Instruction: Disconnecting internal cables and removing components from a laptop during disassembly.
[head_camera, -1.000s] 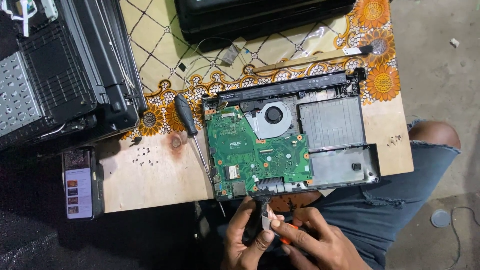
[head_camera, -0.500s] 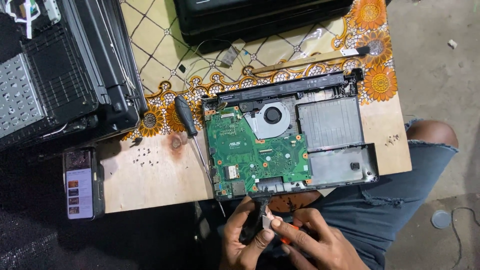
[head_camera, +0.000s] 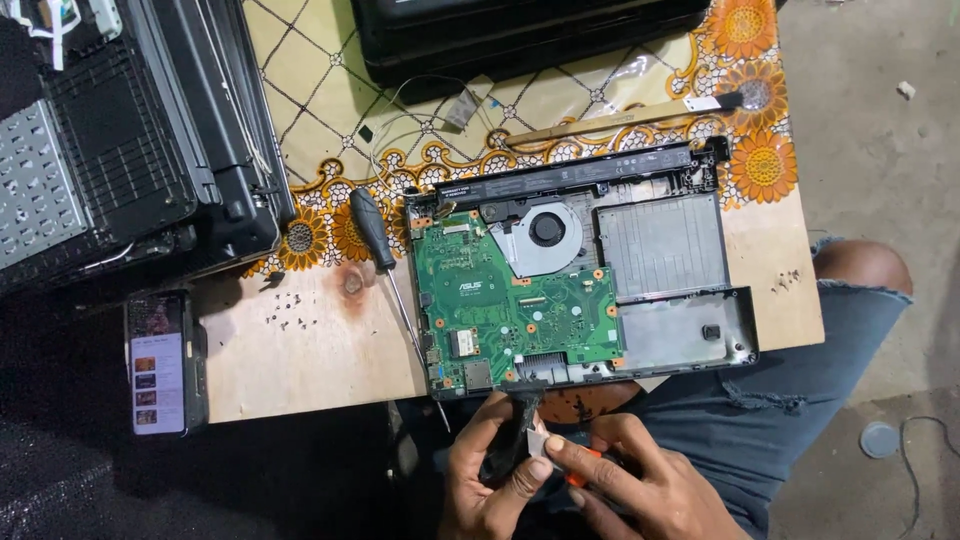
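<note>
Desk (head_camera: 300, 370): bare wood at the near edge, a patterned cloth (head_camera: 330, 110) with orange flowers over the far part.

Black laptop shells (head_camera: 120, 150) stacked at far left; another dark unit (head_camera: 520, 35) at the far edge.

Opened laptop base (head_camera: 680, 330) sits at the desk's near right edge, bottom cover off. Green board (head_camera: 510, 305) fills its left half; round fan (head_camera: 546, 232) above the board; grey metal plates to the right.

Phone (head_camera: 158, 362) with lit screen lies at the near left edge.

Screwdriver (head_camera: 385, 265), black handle, lies just left of the base, tip toward the person. Small screws (head_camera: 285, 305) scattered left of it.

Left hand (head_camera: 490, 475), below the base's near edge: fingers curled closed around a dark strip-like part (head_camera: 515, 440) that runs up to the base's edge.

Right hand (head_camera: 640, 485): forefinger and thumb pinch a small pale piece (head_camera: 540, 447) at that same part; remaining fingers curl over an orange item (head_camera: 580, 478), mostly hidden.

Both hands are touching each other, over the person's lap.
</note>
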